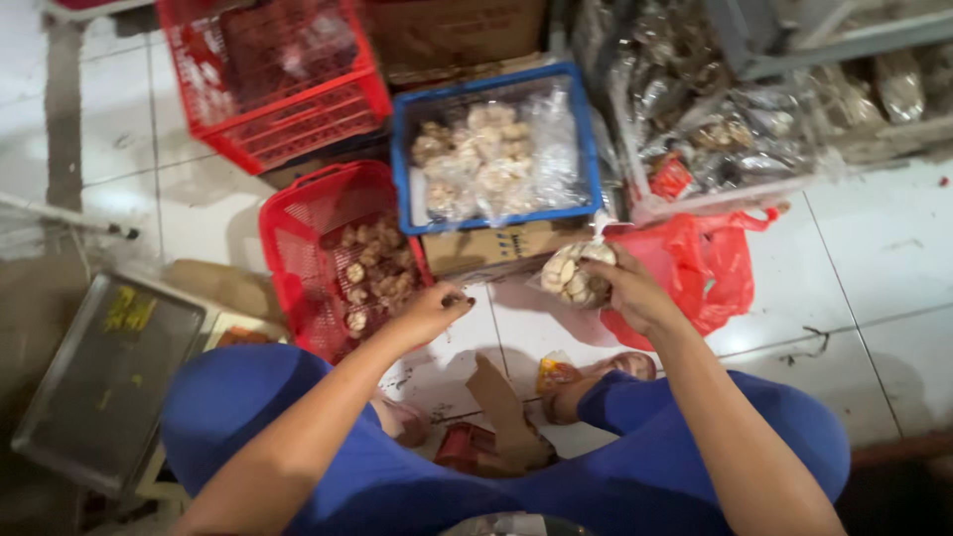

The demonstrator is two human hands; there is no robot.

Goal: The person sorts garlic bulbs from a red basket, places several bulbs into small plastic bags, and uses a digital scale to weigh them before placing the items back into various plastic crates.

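My right hand grips a small clear bag of pale ginger pieces and holds it above the tiled floor, just left of a red plastic bag. My left hand has its fingers pinched together with a small dark piece at the tips. It hovers at the right edge of a red basket that holds loose ginger pieces. Behind both hands stands a blue crate filled with clear bags of ginger.
A red wire crate stands at the back left. Bagged goods fill a white tray at the back right. A grey metal tray lies at the left. Cardboard scraps lie between my blue-clad knees.
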